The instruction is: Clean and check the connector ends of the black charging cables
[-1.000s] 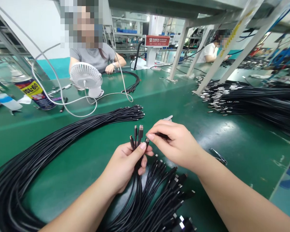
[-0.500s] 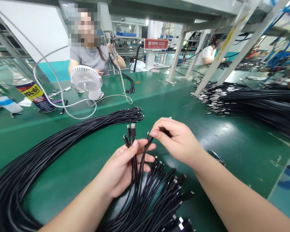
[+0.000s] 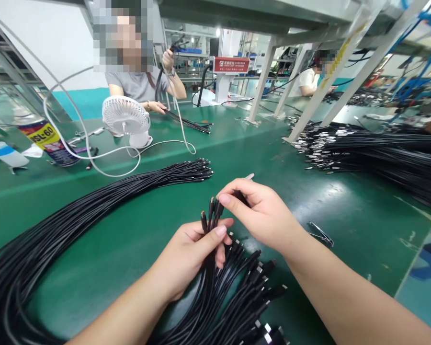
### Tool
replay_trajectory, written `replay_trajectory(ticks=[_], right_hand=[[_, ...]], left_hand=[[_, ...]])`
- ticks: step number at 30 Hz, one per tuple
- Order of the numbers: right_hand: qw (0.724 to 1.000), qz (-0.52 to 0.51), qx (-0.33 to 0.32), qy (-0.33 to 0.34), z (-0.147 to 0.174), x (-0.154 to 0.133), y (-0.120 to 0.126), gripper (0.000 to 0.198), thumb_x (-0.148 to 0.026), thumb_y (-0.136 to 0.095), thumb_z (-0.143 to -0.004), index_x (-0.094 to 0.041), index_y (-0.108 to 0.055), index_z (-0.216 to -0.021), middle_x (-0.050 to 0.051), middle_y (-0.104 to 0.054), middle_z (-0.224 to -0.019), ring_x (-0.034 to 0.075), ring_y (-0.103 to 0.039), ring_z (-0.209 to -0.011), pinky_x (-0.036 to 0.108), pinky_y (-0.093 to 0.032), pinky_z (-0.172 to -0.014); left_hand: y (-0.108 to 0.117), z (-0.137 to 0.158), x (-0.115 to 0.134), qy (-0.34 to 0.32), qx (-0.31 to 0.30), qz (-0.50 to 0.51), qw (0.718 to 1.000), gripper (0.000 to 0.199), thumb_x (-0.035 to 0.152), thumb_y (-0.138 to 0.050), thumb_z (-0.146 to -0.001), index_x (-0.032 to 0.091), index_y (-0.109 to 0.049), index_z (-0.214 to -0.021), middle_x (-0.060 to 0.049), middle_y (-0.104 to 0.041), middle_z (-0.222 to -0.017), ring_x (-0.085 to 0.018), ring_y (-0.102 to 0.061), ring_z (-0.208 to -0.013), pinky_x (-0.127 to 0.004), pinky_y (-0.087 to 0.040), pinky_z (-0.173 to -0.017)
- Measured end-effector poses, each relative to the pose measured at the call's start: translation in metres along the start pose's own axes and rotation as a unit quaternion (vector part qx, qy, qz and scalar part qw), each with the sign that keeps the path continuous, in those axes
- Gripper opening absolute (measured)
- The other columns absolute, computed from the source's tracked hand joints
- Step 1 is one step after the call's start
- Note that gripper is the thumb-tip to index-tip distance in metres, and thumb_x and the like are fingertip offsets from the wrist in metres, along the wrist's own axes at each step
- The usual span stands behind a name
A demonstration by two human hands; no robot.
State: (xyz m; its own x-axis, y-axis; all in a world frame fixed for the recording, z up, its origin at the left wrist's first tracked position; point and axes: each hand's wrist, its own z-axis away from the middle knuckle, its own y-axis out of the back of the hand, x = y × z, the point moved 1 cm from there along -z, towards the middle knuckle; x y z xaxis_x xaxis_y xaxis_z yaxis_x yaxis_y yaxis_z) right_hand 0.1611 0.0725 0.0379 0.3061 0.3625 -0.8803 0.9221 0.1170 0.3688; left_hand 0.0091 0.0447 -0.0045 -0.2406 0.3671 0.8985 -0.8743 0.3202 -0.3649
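My L hand (image 3: 197, 254) is closed round a few black cables (image 3: 210, 263), thumb across them just below the plugs (image 3: 211, 210), so the ends stand up clear of my grip, prob. for easy reach & a good look. R hand (image 3: 255, 203) sits right beside it, thumb & index pinched narrow on the nearest plug's tip. Smth dark (image 3: 241, 196) is tucked behind those fingers; can't tell what, my hand hides most of it.

The cables run down to the loose spread (image 3: 244, 292) on the green table (image 3: 280, 167), plug ends fanned toward my R, presumably so singles come up w/o tangling. The curved bundle (image 3: 93, 201) lies apart on my L, ends fairly even, which looks like a way of not mixing it w/ the spread. Metal tweezers (image 3: 322, 235) lie near my R forearm, within reach.
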Motion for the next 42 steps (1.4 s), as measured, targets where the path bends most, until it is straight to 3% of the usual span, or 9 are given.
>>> replay_trajectory(ticks=[5,9,15,18,24,30,32,36,42], right_hand=[[1.000,0.002,-0.018,-0.018,-0.001,0.002,0.001,0.018,-0.027,-0.052,-0.090,-0.018,-0.060,-0.077,0.002,-0.061,-0.076,0.015,-0.056,-0.073,0.028,-0.045,-0.070],[0.999,0.012,-0.013,-0.028,-0.002,0.001,0.003,0.024,-0.033,-0.053,-0.089,-0.018,-0.055,-0.070,-0.001,-0.051,-0.065,0.013,-0.047,-0.063,0.026,-0.039,-0.060],[0.991,-0.106,-0.042,-0.069,-0.004,0.006,0.013,0.028,-0.042,-0.056,-0.086,-0.017,-0.056,-0.076,-0.004,-0.043,-0.061,0.008,-0.033,-0.048,0.023,-0.027,-0.044],[0.995,-0.061,-0.046,-0.059,-0.002,0.007,0.010,0.023,-0.034,-0.054,-0.089,-0.017,-0.055,-0.075,-0.003,-0.045,-0.063,0.009,-0.037,-0.051,0.022,-0.032,-0.047],[0.996,0.019,-0.072,-0.041,0.005,-0.002,-0.005,0.021,-0.023,-0.050,-0.089,-0.018,-0.052,-0.069,0.000,-0.054,-0.069,0.012,-0.054,-0.064,0.024,-0.045,-0.060],[0.988,-0.069,-0.121,-0.069,0.005,0.003,-0.009,0.021,-0.028,-0.050,-0.091,-0.017,-0.053,-0.073,-0.002,-0.053,-0.063,0.011,-0.054,-0.058,0.024,-0.047,-0.059],[0.992,-0.047,-0.113,-0.040,0.005,0.002,-0.009,0.017,-0.027,-0.048,-0.093,-0.018,-0.055,-0.080,-0.001,-0.057,-0.066,0.012,-0.057,-0.062,0.026,-0.048,-0.063],[0.994,0.101,-0.024,0.041,0.008,-0.006,-0.003,0.012,-0.024,-0.049,-0.092,-0.018,-0.054,-0.102,0.004,-0.063,-0.088,0.015,-0.060,-0.080,0.028,-0.048,-0.071],[0.947,0.262,0.006,0.187,0.018,-0.019,0.002,0.019,-0.012,-0.039,-0.095,-0.018,-0.055,-0.085,0.001,-0.058,-0.071,0.013,-0.053,-0.064,0.024,-0.042,-0.059]], left_hand=[[-0.002,0.001,0.002,-0.001,0.003,0.041,0.999,0.029,0.041,-0.076,-0.072,0.012,-0.072,-0.069,-0.003,-0.066,-0.069,-0.008,-0.052,-0.051,-0.023,-0.043,-0.056],[-0.001,0.002,0.005,0.009,0.008,0.084,0.996,0.024,0.035,-0.077,-0.073,0.012,-0.075,-0.077,-0.003,-0.067,-0.069,-0.007,-0.054,-0.050,-0.020,-0.044,-0.052],[0.001,0.002,0.011,0.051,0.032,0.182,0.982,0.032,0.035,-0.082,-0.067,0.014,-0.076,-0.090,-0.006,-0.073,-0.075,-0.012,-0.065,-0.055,-0.022,-0.053,-0.055],[-0.001,0.003,0.010,0.075,0.018,0.188,0.979,0.035,0.037,-0.085,-0.063,0.012,-0.076,-0.086,-0.009,-0.074,-0.076,-0.016,-0.069,-0.061,-0.025,-0.057,-0.059],[-0.004,0.003,0.002,0.040,0.004,0.154,0.987,0.029,0.038,-0.075,-0.076,0.010,-0.075,-0.084,-0.008,-0.072,-0.072,-0.013,-0.065,-0.058,-0.027,-0.054,-0.064],[0.000,0.002,0.002,0.017,-0.007,0.147,0.989,0.024,0.034,-0.072,-0.079,0.010,-0.074,-0.083,-0.004,-0.064,-0.064,-0.009,-0.055,-0.053,-0.021,-0.046,-0.053],[0.001,0.003,0.004,0.006,-0.011,0.159,0.987,0.022,0.032,-0.071,-0.080,0.010,-0.073,-0.080,-0.002,-0.060,-0.064,-0.007,-0.050,-0.051,-0.020,-0.043,-0.050],[0.002,0.004,0.006,-0.007,-0.029,0.191,0.981,0.020,0.029,-0.070,-0.082,0.010,-0.071,-0.077,-0.001,-0.055,-0.068,-0.005,-0.043,-0.051,-0.019,-0.038,-0.049],[0.004,0.006,0.008,-0.005,-0.081,0.211,0.974,0.021,0.029,-0.067,-0.084,0.009,-0.071,-0.079,0.002,-0.046,-0.061,-0.004,-0.038,-0.051,-0.018,-0.033,-0.050]])
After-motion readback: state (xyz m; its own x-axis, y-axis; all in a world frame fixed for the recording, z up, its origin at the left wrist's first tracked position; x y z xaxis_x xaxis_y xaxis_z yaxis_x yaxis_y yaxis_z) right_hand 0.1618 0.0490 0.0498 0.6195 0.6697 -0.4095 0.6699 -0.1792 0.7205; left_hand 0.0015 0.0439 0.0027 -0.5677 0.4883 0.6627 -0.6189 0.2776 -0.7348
